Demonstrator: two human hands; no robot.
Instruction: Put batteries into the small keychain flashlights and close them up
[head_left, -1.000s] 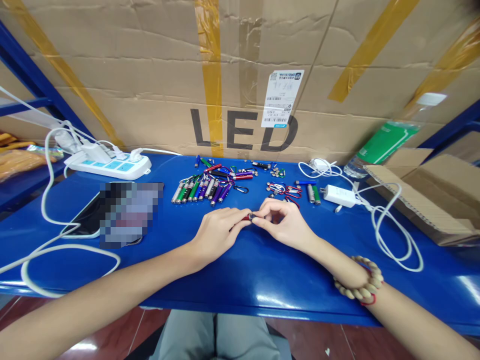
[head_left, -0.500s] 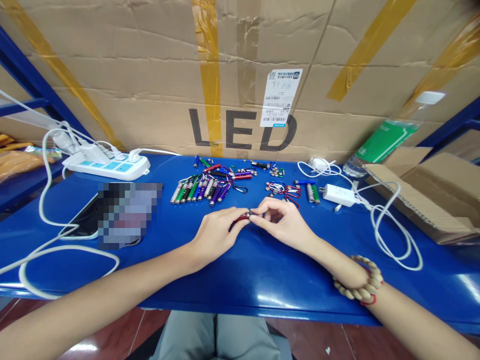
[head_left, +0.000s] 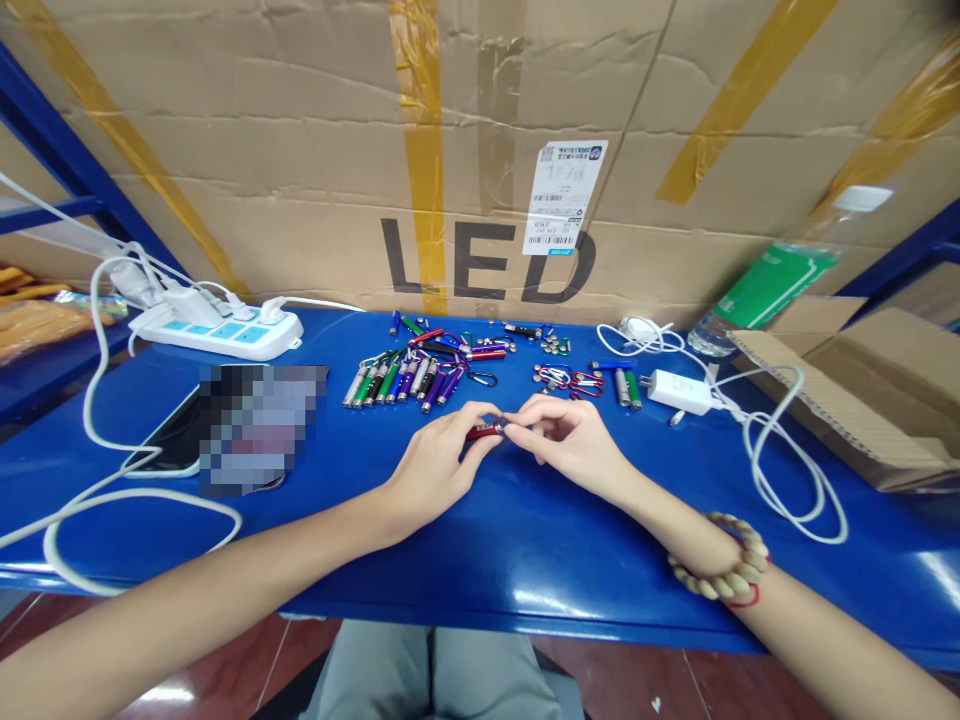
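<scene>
My left hand [head_left: 439, 462] is closed round a small red mini flashlight [head_left: 481, 431], its silver end turned to the right. At that end my right hand [head_left: 568, 440] is closed, thumb and fingertips pinched at the metal tip; any tiny part between them is hidden. Just beyond my hands lies a row of similar mini flashlights [head_left: 401, 380] in silver, green, black, blue and purple, with more scattered behind. Red and silver carabiner clips [head_left: 586, 384] and small button cells [head_left: 553, 347] lie past my right hand, near a silver and a green tube [head_left: 628, 389].
On the left are a white power strip [head_left: 225, 332], trailing cables and a phone [head_left: 184, 425]. A white charger [head_left: 679, 392] with coiled cable, a tilted water bottle [head_left: 776, 280] and an open carton [head_left: 840, 400] stand right. A big cardboard box [head_left: 300, 150] walls the back.
My left fingers have lifted and shifted slightly, so more of the red mini flashlight's body shows. My right fingertips have moved a little at its silver end.
</scene>
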